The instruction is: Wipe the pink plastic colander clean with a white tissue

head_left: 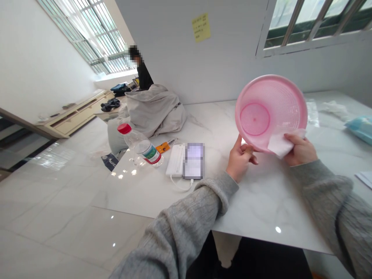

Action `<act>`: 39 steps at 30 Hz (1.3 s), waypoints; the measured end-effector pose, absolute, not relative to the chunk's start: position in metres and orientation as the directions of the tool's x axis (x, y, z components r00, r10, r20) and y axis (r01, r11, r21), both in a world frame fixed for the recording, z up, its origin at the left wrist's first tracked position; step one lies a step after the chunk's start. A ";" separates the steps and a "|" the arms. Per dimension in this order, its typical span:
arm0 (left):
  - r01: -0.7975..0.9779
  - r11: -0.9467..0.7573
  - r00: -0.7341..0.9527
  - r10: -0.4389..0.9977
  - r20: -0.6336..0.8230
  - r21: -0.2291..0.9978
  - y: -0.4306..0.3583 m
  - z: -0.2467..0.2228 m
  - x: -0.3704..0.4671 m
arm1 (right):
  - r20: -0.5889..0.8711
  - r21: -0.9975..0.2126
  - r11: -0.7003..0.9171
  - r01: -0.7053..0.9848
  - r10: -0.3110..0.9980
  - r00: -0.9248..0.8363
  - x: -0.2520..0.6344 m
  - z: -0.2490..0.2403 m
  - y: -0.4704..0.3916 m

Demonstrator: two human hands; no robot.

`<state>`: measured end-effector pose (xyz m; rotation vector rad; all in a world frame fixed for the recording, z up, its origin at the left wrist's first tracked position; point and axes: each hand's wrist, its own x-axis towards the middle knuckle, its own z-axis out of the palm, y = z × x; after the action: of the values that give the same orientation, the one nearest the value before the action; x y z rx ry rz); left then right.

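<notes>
A pink mesh basket (273,97) is tilted above the white marbled table (250,205), its opening facing me. My left hand (240,159) grips the basket's lower left rim, with the fingers partly behind it. At the lower right rim, my right hand (299,148) pinches a white cloth or tissue (280,144) that lies against the basket's inside and hangs over the rim. Some of the right fingers are hidden behind the tissue and the rim.
Left of my hands lie a phone (193,161), a white power bank (175,161), an orange item (163,147) and a bottle (142,147). Grey fabric (157,110) is behind them. A blue packet (362,128) sits far right. A person (143,75) is in the background.
</notes>
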<state>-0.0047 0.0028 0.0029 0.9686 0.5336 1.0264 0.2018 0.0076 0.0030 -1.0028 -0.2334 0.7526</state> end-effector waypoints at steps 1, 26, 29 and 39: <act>-0.486 0.163 0.397 0.916 0.051 0.858 0.005 0.004 -0.006 | -0.179 -0.836 0.306 -0.455 0.631 0.754 0.205 0.003 0.008; -0.408 0.180 0.361 0.932 -0.024 0.895 0.012 0.002 -0.006 | -0.220 -0.835 0.227 -0.501 0.696 0.683 0.201 -0.002 0.008; -0.421 0.140 0.341 0.940 0.013 0.896 0.011 0.004 -0.009 | -0.207 -0.854 0.234 -0.464 0.664 0.718 0.208 -0.003 0.009; -0.402 0.282 0.641 0.766 0.047 0.871 -0.004 0.006 -0.011 | -0.201 -0.827 0.241 -0.507 0.716 0.668 0.197 0.002 0.009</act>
<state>-0.0107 -0.0040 0.0064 1.0090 0.4231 0.8139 0.1968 0.0092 0.0019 -1.0263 -0.2380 0.8474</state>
